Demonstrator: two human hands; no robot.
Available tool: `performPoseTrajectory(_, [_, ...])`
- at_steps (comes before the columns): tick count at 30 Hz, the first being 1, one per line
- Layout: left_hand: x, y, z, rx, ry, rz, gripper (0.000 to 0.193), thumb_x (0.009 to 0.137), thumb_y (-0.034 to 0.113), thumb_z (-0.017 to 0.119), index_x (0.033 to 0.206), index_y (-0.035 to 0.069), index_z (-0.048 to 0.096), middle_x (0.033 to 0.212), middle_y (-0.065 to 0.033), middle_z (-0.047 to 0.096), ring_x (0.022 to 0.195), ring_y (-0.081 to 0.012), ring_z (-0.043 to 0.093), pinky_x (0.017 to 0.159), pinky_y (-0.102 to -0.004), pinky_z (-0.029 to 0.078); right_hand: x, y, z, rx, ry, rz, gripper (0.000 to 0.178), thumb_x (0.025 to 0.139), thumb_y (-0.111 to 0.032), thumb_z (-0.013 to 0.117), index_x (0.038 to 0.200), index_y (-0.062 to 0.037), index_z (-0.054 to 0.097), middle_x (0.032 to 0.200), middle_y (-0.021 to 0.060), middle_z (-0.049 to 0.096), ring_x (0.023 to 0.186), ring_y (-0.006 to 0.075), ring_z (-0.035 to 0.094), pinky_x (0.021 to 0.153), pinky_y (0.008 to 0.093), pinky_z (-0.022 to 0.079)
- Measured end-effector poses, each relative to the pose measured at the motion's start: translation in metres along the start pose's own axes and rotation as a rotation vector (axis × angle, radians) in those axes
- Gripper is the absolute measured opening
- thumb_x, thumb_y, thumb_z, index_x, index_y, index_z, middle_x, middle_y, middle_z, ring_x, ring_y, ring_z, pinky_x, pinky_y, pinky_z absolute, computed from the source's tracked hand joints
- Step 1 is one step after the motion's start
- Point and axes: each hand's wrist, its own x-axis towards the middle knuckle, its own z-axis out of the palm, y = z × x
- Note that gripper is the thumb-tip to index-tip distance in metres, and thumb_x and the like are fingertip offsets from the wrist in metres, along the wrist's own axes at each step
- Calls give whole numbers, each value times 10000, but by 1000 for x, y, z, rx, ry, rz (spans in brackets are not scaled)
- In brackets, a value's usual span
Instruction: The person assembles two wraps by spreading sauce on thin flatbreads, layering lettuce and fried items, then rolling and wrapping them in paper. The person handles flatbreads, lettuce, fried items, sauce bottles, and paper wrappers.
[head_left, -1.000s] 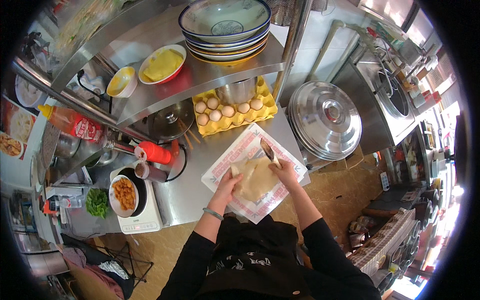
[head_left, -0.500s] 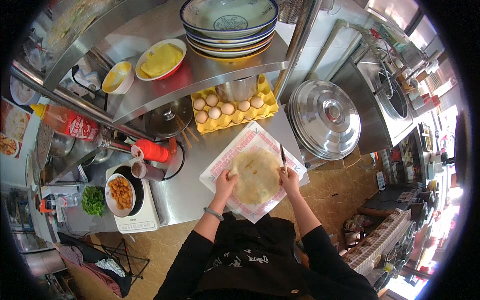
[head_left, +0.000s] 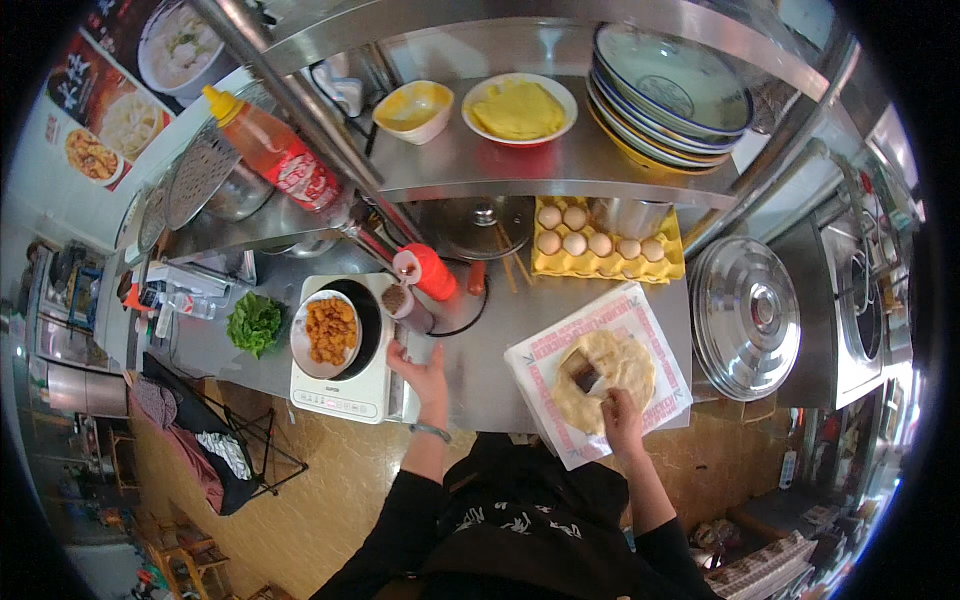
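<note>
Right hand (head_left: 623, 417) grips flat-bladed utensil (head_left: 584, 377) over flatbread (head_left: 632, 358); left hand (head_left: 425, 380) spread, empty, left of flatbread. Likely dressing step; calls for secure left-hand grasp.

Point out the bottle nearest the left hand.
The small brown-topped bottle, just beyond the left hand. The red bottle is farther back, and the yellow-capped bottle is much farther off, at upper left.

Rnd pale flatbread (head_left: 630, 363), lying on white/red paper (head_left: 668, 400); dk-bladed tool (head_left: 585, 378) over it.
</note>
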Motion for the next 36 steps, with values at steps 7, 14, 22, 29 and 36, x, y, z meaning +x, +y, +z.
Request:
performPoseTrajectory(7, [94, -38, 15, -297, -458, -185, 832, 604, 22, 790, 1284, -26, 314, 1253, -158, 422, 1151, -259, 446, 999, -361, 363, 7, -19, 41, 153, 2, 144, 279, 820, -93, 591, 1079, -9, 534, 743, 106, 591, 602, 157, 538, 572, 290, 440])
performPoseTrajectory(14, [52, 37, -19, -629, -828, -429, 504, 762, 125, 689, 1181, -5, 440, 1017, -142, 576, 955, -281, 591, 864, -398, 478, -17, -19, 4, 570, 142, 387, 274, 861, -130, 575, 1094, 3, 525, 709, 16, 563, 550, 68, 466, 493, 221, 375])
performPoseTrajectory(22, [-59, 152, 26, -924, -1490, -1806, 548, 824, 363, 612, 1199, 7, 430, 1027, -181, 556, 946, -292, 582, 808, -407, 510, -59, -19, -45, 874, 394, 407, 201, 903, -141, 520, 1066, -25, 537, 710, -24, 507, 537, 40, 411, 478, 180, 329])
performPoseTrajectory(29, [-84, 167, 62, -877, -806, -2479, 521, 725, 288, 677, 1119, -11, 515, 1012, -167, 555, 962, -269, 570, 817, -374, 531, -92, 3, -61, 971, 601, 441, 186, 912, -146, 515, 1051, -23, 521, 712, -25, 499, 570, 41, 428, 491, 181, 344])
performPoseTrajectory(36, [-108, 169, 67, -777, -668, -2631, 560, 695, 225, 718, 1124, -32, 466, 979, -112, 556, 926, -240, 595, 799, -354, 542, -101, 20, -66, 970, 618, 452, 188, 906, -138, 520, 1061, -32, 524, 711, -41, 495, 589, 23, 426, 486, 183, 337])
